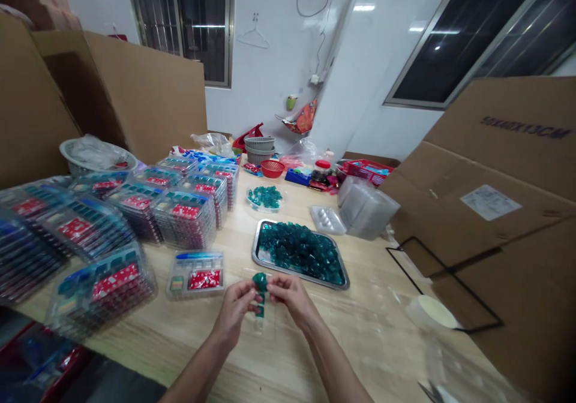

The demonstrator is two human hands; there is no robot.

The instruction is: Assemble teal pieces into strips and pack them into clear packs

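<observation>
My left hand (237, 304) and my right hand (291, 296) come together over a clear plastic blister tray (269, 326). Between their fingertips is a see-through green piece (260, 280), pinched from both sides; whether it is one piece or a few stuck together, I cannot tell. Below it, more green pieces sit in a narrow column of the tray, partly hidden by my left fingers. Just beyond my hands, a metal tray (255, 258) holds a heap of dark green pieces (301, 250). A filled blister pack (197, 275) with a blue pen and a red patterned packet lies left of my hands.
Stacks of filled packs (184, 223) crowd the left side. Behind the metal tray stands a round dish of green pieces (264, 197). To the right are stacked clear trays (366, 208), a tape roll (432, 312), scissors (432, 392) and a large cardboard box (508, 241).
</observation>
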